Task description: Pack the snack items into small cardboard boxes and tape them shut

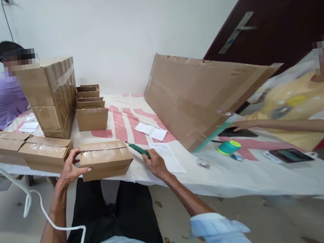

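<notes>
Near the front edge of the table is a taped cardboard box (pixel 106 162), closed, with clear tape along its top seam. My left hand (pixel 72 168) grips its left end, the thumb on the front face and the fingers over the top edge. To the right of the box, my right hand (pixel 156 162) is wrapped round a green box cutter (pixel 138 148). The cutter's thin tip points left, close to the box's right top corner; whether they touch I cannot tell. Two more closed boxes (pixel 45 149) lie in a row to the left.
Tall stacked boxes (pixel 54 95) and open-topped cartons (pixel 93 118) stand behind. A large cardboard panel (pixel 200 93) leans at centre right. Printed paper (pixel 168 156), a teal and yellow object (pixel 228 147) and a phone (pixel 290 155) lie rightward. One person sits at each side; a white cable (pixel 59 228) hangs left.
</notes>
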`<state>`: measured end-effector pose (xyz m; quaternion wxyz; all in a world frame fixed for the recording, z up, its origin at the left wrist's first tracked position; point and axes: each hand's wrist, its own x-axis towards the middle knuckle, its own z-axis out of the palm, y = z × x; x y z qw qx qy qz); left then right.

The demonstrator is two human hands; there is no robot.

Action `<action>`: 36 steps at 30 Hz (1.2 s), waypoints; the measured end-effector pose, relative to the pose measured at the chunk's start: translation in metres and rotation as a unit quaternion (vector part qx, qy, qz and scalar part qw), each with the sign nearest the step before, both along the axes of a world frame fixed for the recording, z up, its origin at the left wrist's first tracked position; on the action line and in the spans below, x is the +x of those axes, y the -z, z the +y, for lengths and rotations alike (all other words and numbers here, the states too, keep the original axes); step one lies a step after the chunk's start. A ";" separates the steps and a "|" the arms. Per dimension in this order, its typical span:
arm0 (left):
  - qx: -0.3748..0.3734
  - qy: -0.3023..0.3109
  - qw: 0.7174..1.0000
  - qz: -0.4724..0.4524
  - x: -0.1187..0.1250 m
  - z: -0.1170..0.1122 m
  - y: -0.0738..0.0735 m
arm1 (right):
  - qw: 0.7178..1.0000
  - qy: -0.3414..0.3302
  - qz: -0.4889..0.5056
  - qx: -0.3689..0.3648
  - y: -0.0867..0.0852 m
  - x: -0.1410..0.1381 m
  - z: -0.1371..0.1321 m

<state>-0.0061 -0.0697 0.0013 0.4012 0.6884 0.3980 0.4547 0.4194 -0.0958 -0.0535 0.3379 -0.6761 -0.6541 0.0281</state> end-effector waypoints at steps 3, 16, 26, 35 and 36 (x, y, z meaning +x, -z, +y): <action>0.008 0.003 1.000 0.014 0.000 -0.003 0.001 | 0.988 0.024 0.138 0.060 -0.041 -0.005 -0.001; 0.035 0.006 0.999 0.029 0.004 -0.010 0.001 | 0.943 -0.320 0.089 -0.033 -0.183 -0.116 0.000; 0.036 0.009 0.999 0.038 0.005 -0.011 -0.003 | 0.932 -0.348 -0.070 -0.071 -0.204 -0.134 0.017; 0.034 0.001 0.999 0.035 0.002 -0.003 0.001 | 0.930 -0.306 -0.178 -0.099 -0.222 -0.087 0.027; 0.032 0.002 0.999 0.037 0.001 -0.002 0.000 | 0.936 -0.296 -0.168 -0.093 -0.222 -0.072 0.026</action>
